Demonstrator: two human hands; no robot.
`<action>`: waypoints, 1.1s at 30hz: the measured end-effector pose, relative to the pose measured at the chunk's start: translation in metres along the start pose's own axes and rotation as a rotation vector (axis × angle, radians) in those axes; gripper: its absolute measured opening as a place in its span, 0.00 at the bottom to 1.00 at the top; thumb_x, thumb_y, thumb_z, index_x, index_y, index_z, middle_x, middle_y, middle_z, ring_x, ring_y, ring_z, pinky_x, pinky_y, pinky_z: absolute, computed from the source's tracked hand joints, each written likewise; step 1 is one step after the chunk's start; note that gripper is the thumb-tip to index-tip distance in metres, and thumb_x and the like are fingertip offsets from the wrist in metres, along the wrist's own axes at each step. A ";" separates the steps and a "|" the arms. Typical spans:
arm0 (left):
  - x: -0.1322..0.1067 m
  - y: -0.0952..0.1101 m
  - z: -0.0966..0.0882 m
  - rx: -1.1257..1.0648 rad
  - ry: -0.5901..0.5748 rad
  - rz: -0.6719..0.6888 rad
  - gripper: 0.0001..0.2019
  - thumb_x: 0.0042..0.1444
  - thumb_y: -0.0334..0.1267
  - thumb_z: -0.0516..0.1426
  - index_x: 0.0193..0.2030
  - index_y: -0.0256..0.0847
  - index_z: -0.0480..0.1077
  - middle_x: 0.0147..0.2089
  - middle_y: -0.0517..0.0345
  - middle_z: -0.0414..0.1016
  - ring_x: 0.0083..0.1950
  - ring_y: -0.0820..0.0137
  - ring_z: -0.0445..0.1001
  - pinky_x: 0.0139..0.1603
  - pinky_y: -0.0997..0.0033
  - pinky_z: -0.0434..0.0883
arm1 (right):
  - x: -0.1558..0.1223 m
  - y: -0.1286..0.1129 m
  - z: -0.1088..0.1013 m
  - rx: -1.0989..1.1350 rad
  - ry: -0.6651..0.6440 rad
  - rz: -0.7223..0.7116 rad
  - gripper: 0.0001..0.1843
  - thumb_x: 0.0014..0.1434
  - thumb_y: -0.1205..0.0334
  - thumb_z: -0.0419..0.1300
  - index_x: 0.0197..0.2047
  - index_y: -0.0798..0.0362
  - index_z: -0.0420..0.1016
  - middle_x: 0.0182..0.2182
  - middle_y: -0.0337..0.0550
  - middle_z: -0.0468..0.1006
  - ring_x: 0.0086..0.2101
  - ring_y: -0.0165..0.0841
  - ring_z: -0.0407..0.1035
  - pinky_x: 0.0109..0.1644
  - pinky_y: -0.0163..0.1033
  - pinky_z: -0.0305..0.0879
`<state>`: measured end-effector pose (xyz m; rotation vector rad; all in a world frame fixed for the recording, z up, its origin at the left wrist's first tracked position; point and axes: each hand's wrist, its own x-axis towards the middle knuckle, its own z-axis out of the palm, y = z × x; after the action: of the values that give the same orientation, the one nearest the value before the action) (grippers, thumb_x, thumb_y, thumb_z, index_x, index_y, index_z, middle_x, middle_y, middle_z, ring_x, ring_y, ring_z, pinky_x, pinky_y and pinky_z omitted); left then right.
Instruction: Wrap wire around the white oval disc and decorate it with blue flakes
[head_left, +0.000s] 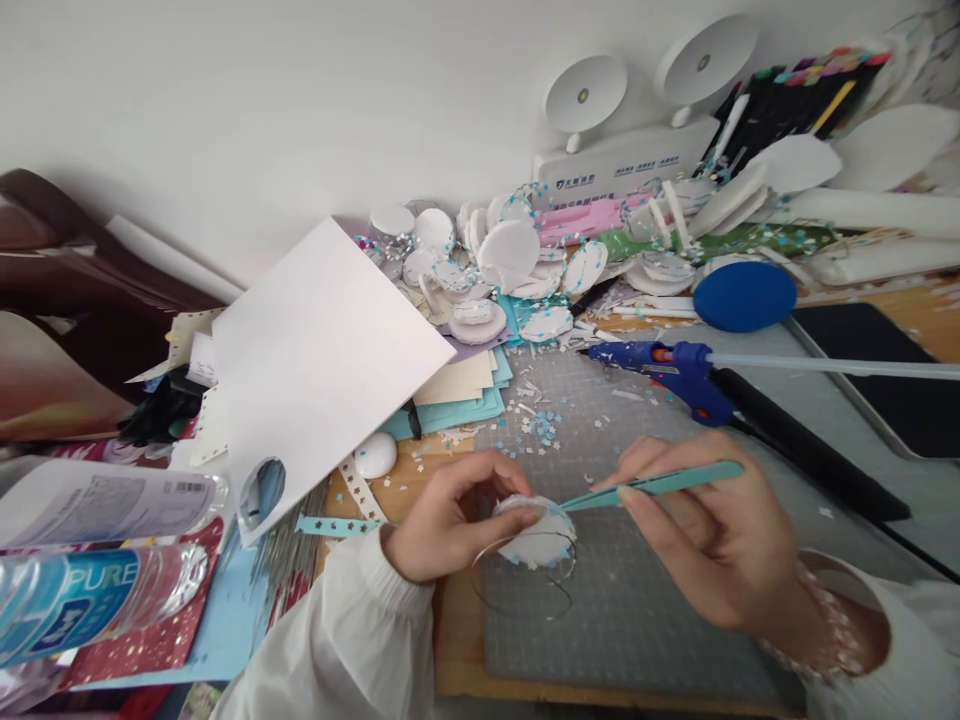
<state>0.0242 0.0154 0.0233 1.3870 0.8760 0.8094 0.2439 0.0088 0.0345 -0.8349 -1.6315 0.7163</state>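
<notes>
Between thumb and fingers, my left hand (469, 515) holds a white foam disc (536, 540) with small pale-blue and white stars along its rim. A thin wire (525, 612) loops out below the disc. My right hand (705, 540) pinches teal tweezers (675, 482), their tips touching the disc's upper right edge. Whether a star sits in the tips is too small to tell. Loose paper stars (541, 430) lie scattered on the grey cutting mat (600, 640) beyond my hands.
A blue glue gun (667, 365) lies at the right, near a phone (885, 370) and a blue round lid (745, 296). Decorated discs (510, 250) pile up at the back. To the left are a white board (330, 370), a water bottle (97, 595) and a white dome (376, 456).
</notes>
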 end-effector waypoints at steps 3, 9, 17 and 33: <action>0.000 0.001 0.000 0.006 0.014 0.018 0.10 0.55 0.39 0.64 0.37 0.36 0.70 0.32 0.56 0.73 0.29 0.75 0.68 0.28 0.77 0.66 | 0.000 -0.001 0.000 0.032 -0.003 -0.003 0.09 0.60 0.72 0.57 0.40 0.47 0.68 0.26 0.40 0.74 0.27 0.35 0.73 0.30 0.43 0.72; 0.000 0.002 0.000 -0.011 0.041 0.018 0.10 0.55 0.39 0.64 0.36 0.36 0.70 0.32 0.57 0.72 0.30 0.75 0.69 0.29 0.77 0.68 | 0.001 -0.001 -0.001 0.070 0.056 0.008 0.11 0.60 0.72 0.58 0.42 0.46 0.68 0.27 0.40 0.75 0.29 0.37 0.74 0.31 0.44 0.72; 0.001 0.002 -0.003 0.079 0.041 0.152 0.07 0.54 0.36 0.65 0.35 0.35 0.73 0.33 0.53 0.73 0.34 0.72 0.71 0.33 0.74 0.68 | 0.002 0.000 0.000 0.084 0.009 0.104 0.08 0.61 0.71 0.58 0.39 0.47 0.66 0.30 0.41 0.75 0.29 0.33 0.74 0.32 0.38 0.74; 0.002 0.004 0.000 -0.100 0.028 0.115 0.07 0.53 0.34 0.65 0.35 0.36 0.72 0.33 0.56 0.72 0.32 0.74 0.71 0.33 0.76 0.70 | 0.003 0.015 0.001 0.256 -0.066 0.317 0.05 0.63 0.68 0.59 0.39 0.47 0.70 0.27 0.36 0.80 0.26 0.30 0.77 0.29 0.32 0.77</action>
<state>0.0251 0.0173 0.0277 1.3502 0.7725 0.9504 0.2451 0.0198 0.0234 -0.8980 -1.4403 1.1598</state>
